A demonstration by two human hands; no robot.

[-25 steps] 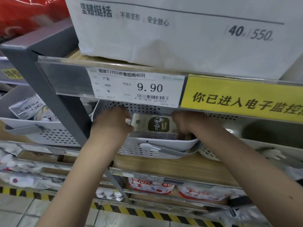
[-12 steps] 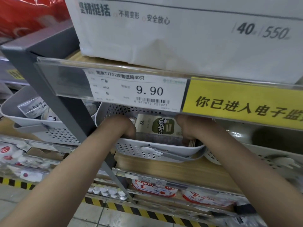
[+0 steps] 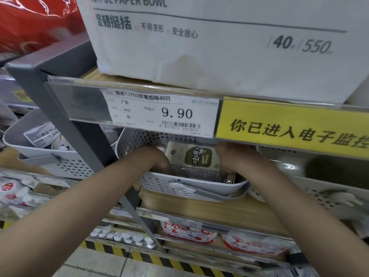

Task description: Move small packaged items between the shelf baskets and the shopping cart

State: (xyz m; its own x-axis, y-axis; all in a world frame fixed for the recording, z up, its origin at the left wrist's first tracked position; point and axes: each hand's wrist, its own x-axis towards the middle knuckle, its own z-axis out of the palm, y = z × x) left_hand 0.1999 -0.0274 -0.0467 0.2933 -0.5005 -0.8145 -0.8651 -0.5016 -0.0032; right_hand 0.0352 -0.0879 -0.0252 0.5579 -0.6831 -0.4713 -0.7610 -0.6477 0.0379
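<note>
The flat cream packet with a dark green label [image 3: 191, 156] stands inside the white perforated plastic basket [image 3: 179, 188] on the wooden shelf [image 3: 209, 210], held between both hands. The left hand [image 3: 153, 159] presses its nine o'clock edge, the right hand [image 3: 229, 156] its three o'clock edge; the fingers dip behind the basket rim, so I cannot tell whether they curl round it. Lifting could catch the packet on the clear price rail [image 3: 139, 104] at twelve o'clock, knocking it loose. A tug might also drag the light basket off the shelf lip.
</note>
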